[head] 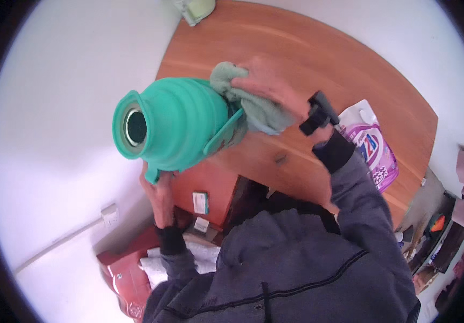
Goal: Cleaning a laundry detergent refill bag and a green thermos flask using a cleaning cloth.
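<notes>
A green plastic thermos flask (183, 121) is tipped on its side in the air, its open mouth with a silvery rim turned to the left. From below, my left hand (158, 191) grips it near the neck; the green body hides most of those fingers. My right hand (272, 87), slightly blurred, holds a grey-green cloth (262, 111) against the flask's base end. A black device on a strap (319, 113) sits around my right wrist.
Beneath is a brown wooden table (377, 76). A purple and white detergent bag (375, 149) lies by my right forearm. A pale green container (199, 10) stands at the far edge. Small boxes (200, 202) rest lower left, near a wall socket (110, 216).
</notes>
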The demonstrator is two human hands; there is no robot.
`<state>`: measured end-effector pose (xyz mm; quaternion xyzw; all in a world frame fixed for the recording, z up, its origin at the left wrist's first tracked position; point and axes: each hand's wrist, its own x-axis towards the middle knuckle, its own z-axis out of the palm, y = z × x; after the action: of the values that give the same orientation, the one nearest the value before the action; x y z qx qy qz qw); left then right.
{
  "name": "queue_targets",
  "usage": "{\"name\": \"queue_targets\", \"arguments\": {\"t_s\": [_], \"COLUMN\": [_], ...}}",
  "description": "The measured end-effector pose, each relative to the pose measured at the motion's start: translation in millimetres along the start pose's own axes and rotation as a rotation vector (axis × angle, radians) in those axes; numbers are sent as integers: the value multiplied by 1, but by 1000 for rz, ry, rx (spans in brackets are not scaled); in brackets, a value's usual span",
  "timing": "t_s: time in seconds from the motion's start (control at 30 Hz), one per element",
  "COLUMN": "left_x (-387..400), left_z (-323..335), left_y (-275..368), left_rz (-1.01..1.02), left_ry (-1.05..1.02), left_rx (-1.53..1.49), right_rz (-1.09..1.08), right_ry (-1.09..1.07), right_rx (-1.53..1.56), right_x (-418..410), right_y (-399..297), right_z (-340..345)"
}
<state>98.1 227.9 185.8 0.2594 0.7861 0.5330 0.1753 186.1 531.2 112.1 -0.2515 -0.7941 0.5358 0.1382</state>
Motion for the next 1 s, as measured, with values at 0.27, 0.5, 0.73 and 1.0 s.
{"name": "queue_targets", "arguments": {"t_s": [0.27, 0.5, 0.73, 1.0], "left_x": [41, 54, 68, 57], "left_z": [-33, -3, -17, -52], "left_y": [-13, -16, -42, -121], "left_rz": [75, 151, 135, -150], "left_ry": [139, 347, 150, 157], "left_rx": [222, -255, -283, -480], "right_rz": [-21, -406, -1209, -313], "right_ry": [242, 190, 68, -26], "right_rx": [353, -38, -72, -318], "right_x": [-31, -54, 16, 59], "right_y": [-68, -157, -110, -134], "right_z": [-17, 5, -38, 28]}}
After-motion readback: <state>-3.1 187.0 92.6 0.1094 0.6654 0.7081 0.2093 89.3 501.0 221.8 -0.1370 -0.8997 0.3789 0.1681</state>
